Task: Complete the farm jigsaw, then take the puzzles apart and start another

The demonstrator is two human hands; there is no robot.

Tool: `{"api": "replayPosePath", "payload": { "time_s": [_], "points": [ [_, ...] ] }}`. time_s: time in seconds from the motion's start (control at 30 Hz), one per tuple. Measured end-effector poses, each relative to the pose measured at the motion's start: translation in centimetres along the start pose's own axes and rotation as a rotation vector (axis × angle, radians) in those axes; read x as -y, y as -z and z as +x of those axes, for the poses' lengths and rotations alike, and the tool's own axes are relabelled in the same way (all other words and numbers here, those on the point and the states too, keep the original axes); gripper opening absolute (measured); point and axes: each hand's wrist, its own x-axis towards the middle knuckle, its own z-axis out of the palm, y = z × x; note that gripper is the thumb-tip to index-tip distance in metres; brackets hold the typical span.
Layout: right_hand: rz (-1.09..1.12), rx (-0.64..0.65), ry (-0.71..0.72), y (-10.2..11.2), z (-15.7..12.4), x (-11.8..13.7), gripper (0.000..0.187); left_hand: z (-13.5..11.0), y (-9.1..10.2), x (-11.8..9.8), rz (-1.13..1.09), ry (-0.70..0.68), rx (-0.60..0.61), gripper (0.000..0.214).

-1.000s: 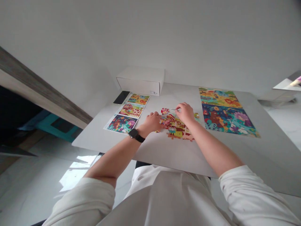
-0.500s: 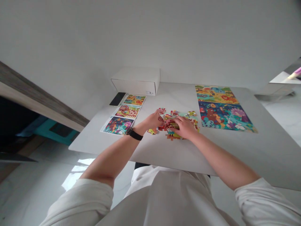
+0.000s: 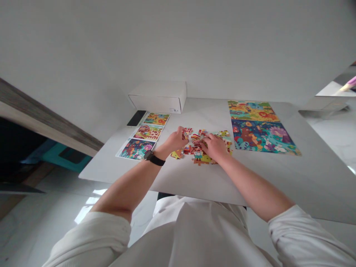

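Observation:
A partly joined jigsaw puzzle (image 3: pixel 198 157) in red, yellow and green lies on the table in front of me. My left hand (image 3: pixel 177 140) is at its left side, thumb and fingers pinched on a small red jigsaw piece (image 3: pixel 184 135). Over the right part of the puzzle rests my right hand (image 3: pixel 216 147), its fingers bent, the thumb apart, the tips touching the pieces. What lies under that palm is hidden. Just below my left hand is a loose yellow piece (image 3: pixel 176 154), and more red pieces (image 3: pixel 188 131) lie behind the fingers.
To the left, a sheet with three small pictures (image 3: pixel 148 132) lies beside a black phone (image 3: pixel 137 118). A white box (image 3: pixel 155 103) stands against the wall. On the right lies a larger two-picture sheet (image 3: pixel 263 135). The white table's (image 3: pixel 180 181) front edge is close to my body.
My left hand has drawn slightly away from the puzzle's middle, to the left. My right hand's fingers have pulled back a little, uncovering more puzzle. The view has shifted slightly.

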Motion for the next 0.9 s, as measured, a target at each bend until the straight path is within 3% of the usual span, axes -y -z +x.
{"api": "replayPosePath", "payload": {
  "time_s": [0.1,0.2,0.37,0.47,0.63,0.73,0.9],
  "points": [
    [-0.015,-0.044,-0.069,-0.1,0.2,-0.6,0.036,-0.5,0.7,0.6,0.199,-0.032,-0.060,0.053],
    [-0.023,-0.078,-0.097,0.1,0.4,-0.9,0.034,-1.2,0.6,0.5,0.296,-0.150,-0.078,0.048],
    [0.098,-0.079,0.031,1.8,-0.3,-1.6,0.028,-1.7,-0.9,-1.1,0.203,-0.316,0.145,0.058],
    [0.172,0.016,0.138,3.2,-1.7,-2.3,0.026,-1.1,-1.4,-2.0,0.234,-0.302,0.214,0.061],
    [0.116,0.157,0.231,4.3,-4.9,-3.5,0.038,0.4,-0.7,-2.8,0.281,-0.279,0.333,0.052],
    [0.097,0.154,0.257,4.2,-6.8,-4.2,0.039,0.3,-0.2,-2.9,0.179,-0.282,0.369,0.039],
    [0.081,0.089,0.220,3.6,-8.9,-5.5,0.034,-0.7,0.4,-3.0,-0.021,-0.098,0.520,0.038]
  ]
}}
